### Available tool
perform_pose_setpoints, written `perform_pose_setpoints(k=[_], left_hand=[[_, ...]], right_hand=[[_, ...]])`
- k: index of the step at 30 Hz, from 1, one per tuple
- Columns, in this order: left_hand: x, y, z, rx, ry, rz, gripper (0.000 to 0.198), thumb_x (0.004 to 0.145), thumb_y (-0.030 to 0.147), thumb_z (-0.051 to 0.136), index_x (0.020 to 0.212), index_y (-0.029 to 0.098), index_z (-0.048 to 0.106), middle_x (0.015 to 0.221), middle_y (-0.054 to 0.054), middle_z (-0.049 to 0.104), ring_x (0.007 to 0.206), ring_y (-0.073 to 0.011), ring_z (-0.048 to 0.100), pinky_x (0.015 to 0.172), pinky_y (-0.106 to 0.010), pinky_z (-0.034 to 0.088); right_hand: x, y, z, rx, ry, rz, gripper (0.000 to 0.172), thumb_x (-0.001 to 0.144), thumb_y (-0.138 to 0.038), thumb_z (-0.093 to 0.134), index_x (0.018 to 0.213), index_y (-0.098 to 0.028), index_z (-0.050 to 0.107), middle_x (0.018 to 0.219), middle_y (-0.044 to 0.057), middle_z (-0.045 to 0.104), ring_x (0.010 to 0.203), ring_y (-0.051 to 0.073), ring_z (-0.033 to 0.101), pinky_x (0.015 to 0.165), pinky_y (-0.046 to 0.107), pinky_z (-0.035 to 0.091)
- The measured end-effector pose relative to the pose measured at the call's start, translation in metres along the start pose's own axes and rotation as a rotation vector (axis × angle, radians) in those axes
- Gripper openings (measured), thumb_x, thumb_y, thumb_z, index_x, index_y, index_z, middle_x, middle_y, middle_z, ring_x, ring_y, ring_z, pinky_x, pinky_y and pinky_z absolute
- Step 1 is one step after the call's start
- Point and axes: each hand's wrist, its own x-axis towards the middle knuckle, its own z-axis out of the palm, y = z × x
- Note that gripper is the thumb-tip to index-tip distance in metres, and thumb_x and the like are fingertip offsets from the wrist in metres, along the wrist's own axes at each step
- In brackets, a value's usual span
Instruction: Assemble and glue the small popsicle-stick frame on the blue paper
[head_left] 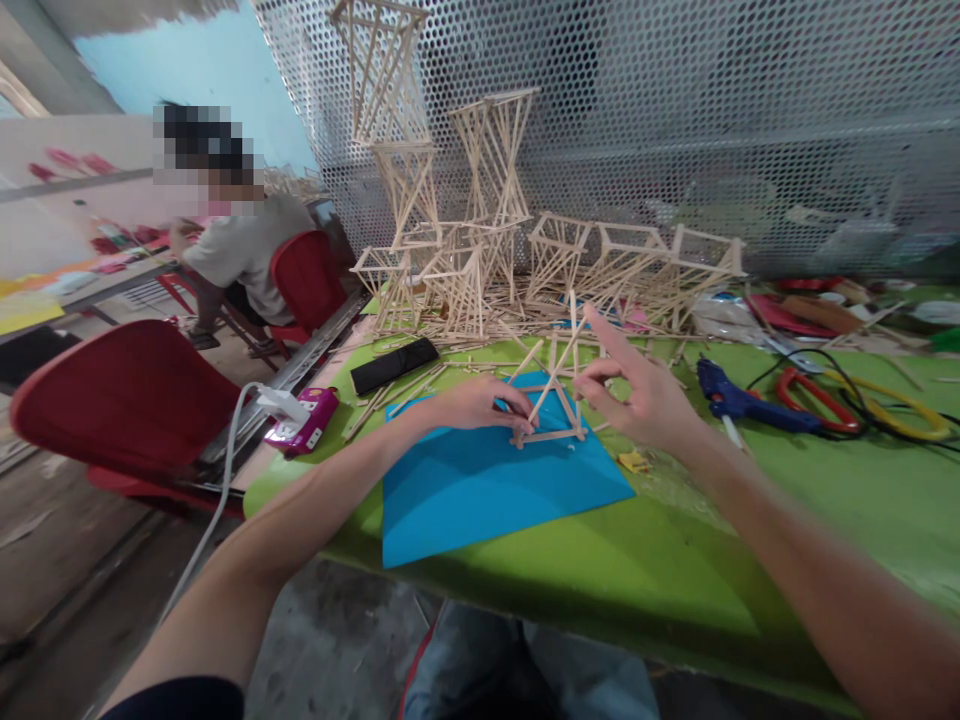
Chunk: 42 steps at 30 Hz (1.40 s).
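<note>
A small frame of thin wooden sticks stands on a blue sheet, with several sticks rising from its flat base. My left hand pinches the lower end of a slanted wooden stick at the frame's near left corner. On the frame's right side is my right hand, its index finger stretched upward and its other fingers curled. Those fingertips are close beside the upright sticks; whether they touch is unclear. Nothing is visibly held in the right hand.
Finished stick structures and loose sticks fill the table's back. A black phone-like object and a purple power strip lie left; a blue glue gun and red-handled tool lie right. Another person sits far left near red chairs.
</note>
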Motion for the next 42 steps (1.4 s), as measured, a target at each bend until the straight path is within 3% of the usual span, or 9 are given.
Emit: perform_pose_setpoints(k=[42], left_hand=[[0.0002,0.0035,-0.0003,0.01,-0.007,-0.044,0.026,0.097,0.045,0.073,0.105,0.022,0.08,0.104,-0.002,0.082,0.09,-0.0125,0.074,0.08,-0.019,0.05]], right_hand=[[0.0003,-0.0006,0.0015,0.011,0.005,-0.01,0.08,0.105,-0.035,0.055,0.174,-0.035,0.016,0.089,0.0,0.081,0.075,0.024,0.074,0.07,0.04,0.065]])
